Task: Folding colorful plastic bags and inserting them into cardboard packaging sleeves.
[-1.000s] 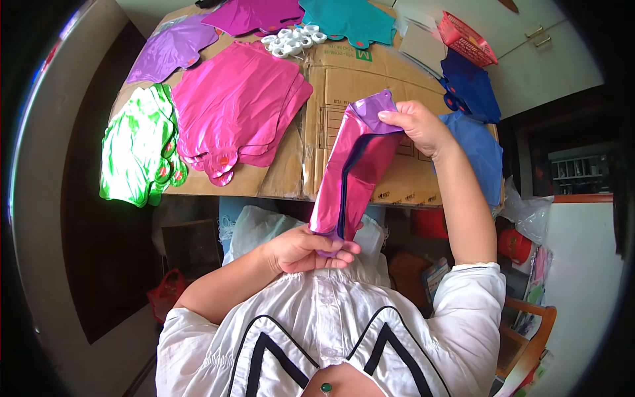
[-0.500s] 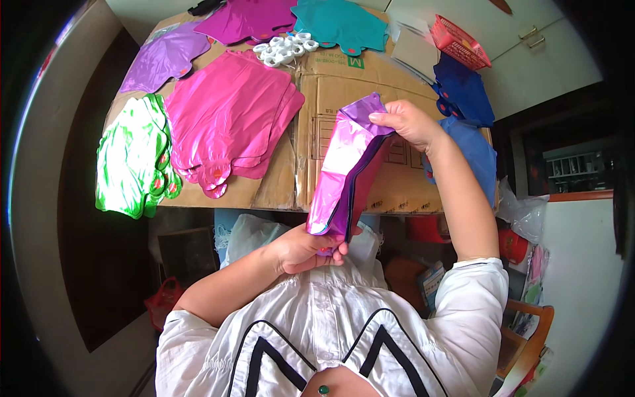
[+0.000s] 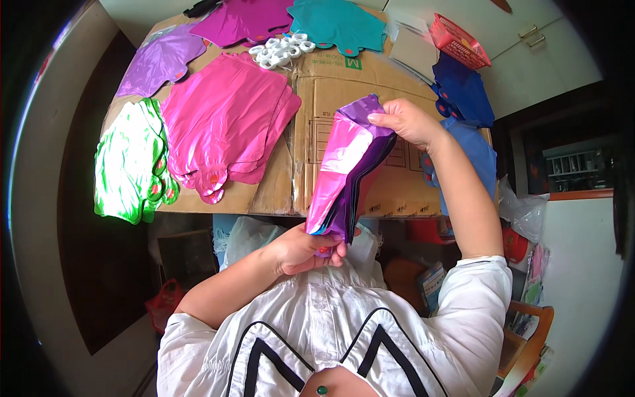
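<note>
A folded stack of flat foil balloons (image 3: pixel 338 155), shiny pink and purple with dark layered edges, stretches between my two hands over the table's near edge. My left hand (image 3: pixel 307 250) is closed round its lower end, where a red spot shows. At the upper end my right hand (image 3: pixel 410 122) pinches the purple corner between thumb and fingers. Left of the stack lies a fanned pile of pink foil balloons (image 3: pixel 228 119) with rounded, red-spotted tabs. Beside that pile are green-and-white foil balloons (image 3: pixel 127 162).
Flattened cardboard (image 3: pixel 264 198) covers the table. Purple (image 3: pixel 162 63), magenta (image 3: pixel 241 23) and teal foil balloons (image 3: pixel 338 25) lie at the back near white ribbon rolls (image 3: pixel 281 49). Dark blue (image 3: pixel 463 89) and lighter blue ones (image 3: pixel 473 155) are at right, below a red basket (image 3: pixel 458 41).
The layers of the held stack have spread wider apart along their dark edges. Both hands keep nearly the same places. The table has shifted slightly left in view.
</note>
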A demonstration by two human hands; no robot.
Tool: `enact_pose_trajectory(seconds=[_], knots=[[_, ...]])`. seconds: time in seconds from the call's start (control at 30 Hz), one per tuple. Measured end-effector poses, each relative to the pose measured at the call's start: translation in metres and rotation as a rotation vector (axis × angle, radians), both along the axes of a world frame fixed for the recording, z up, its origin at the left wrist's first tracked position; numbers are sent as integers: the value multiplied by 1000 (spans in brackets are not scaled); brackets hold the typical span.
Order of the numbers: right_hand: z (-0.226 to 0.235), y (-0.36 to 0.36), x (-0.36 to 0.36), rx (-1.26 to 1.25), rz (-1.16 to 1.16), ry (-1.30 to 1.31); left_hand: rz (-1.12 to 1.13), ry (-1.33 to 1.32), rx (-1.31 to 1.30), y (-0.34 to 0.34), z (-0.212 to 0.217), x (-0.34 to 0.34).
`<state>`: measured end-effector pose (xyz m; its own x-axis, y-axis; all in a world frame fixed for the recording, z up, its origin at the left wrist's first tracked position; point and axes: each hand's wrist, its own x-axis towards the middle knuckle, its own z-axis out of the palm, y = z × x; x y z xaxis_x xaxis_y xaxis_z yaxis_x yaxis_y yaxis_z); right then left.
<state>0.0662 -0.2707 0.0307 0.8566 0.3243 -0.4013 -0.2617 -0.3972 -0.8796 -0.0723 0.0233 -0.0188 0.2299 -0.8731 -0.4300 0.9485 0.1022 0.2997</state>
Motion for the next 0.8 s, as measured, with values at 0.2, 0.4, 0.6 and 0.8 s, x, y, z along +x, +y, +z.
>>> enact_pose_trajectory(seconds=[0.2,0.4,0.6,0.8], knots=[[42,17,-21,-410,0,-749,83,26,23,0,-7,-4],[80,17,-35,-299,391,-221,108,58,-30,-2,-9,-2],[48,18,-45,-474,433,-485,103,73,-52,-7,-13,-3],[20,92,-46,-196,536,-755,70,96,-93,-11,-17,-5]])
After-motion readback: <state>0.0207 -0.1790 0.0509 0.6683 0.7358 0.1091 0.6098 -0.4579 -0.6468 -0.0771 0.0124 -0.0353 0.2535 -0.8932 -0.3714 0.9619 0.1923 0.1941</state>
